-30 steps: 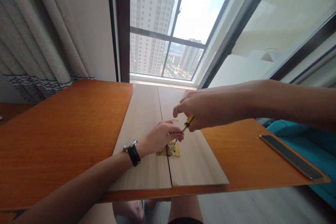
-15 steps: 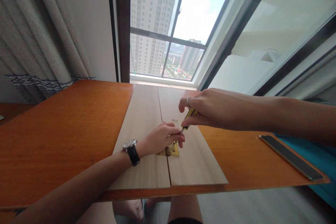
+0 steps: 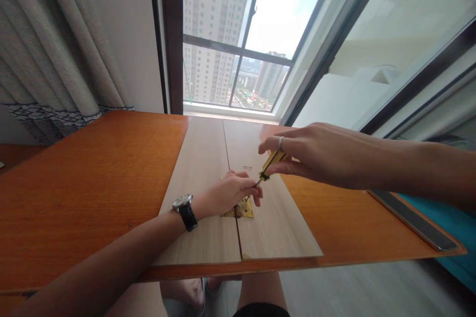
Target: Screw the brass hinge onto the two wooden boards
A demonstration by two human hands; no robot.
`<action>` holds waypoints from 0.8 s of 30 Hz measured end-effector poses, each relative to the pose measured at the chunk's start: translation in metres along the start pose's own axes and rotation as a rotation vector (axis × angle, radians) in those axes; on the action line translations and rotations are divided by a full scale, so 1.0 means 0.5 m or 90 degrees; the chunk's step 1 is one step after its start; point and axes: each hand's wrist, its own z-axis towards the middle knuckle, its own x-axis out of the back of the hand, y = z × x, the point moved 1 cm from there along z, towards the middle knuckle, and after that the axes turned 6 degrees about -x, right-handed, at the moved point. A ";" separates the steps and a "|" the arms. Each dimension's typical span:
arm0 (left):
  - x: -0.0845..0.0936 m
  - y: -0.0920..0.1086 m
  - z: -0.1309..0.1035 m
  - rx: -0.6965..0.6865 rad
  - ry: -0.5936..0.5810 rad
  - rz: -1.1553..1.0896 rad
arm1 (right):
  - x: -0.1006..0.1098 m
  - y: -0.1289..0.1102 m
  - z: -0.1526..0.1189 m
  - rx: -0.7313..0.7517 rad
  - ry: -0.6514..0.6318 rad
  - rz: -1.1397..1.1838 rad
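Note:
My right hand grips the yellow and black handle of a screwdriver, which tilts down to the left. Its metal shaft runs to the fingertips of my left hand, which are closed around the shaft near its tip. Beneath the left fingers lies a brass hinge, partly hidden, across the seam between two pale wooden boards. What the screwdriver tip touches is too small to make out. A small screw or two lies on the right board beyond my left hand.
The boards lie on an orange-brown wooden table. A dark flat strip sits near its right edge. Behind the table stand a window and, at left, a grey curtain. My legs are below the front edge.
My right hand has shifted slightly right and its fingers have moved back along the screwdriver handle, showing more of it. My left hand stays almost in place over the hinge.

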 end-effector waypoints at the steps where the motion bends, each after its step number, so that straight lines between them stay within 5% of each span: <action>1: 0.000 0.000 0.000 0.008 -0.001 0.008 | 0.004 0.004 -0.001 0.049 0.023 0.044; 5: -0.003 -0.002 -0.002 0.034 -0.030 0.024 | 0.017 0.014 -0.008 0.144 0.056 0.162; 12: 0.000 0.000 -0.002 0.008 -0.005 0.031 | 0.002 0.012 -0.007 -0.036 0.055 0.007; 19: 0.000 0.001 0.001 0.023 -0.038 0.042 | 0.018 0.023 -0.023 0.138 0.043 0.156; 24: -0.001 0.001 -0.001 0.025 -0.040 0.029 | 0.009 0.012 -0.015 0.057 0.083 0.082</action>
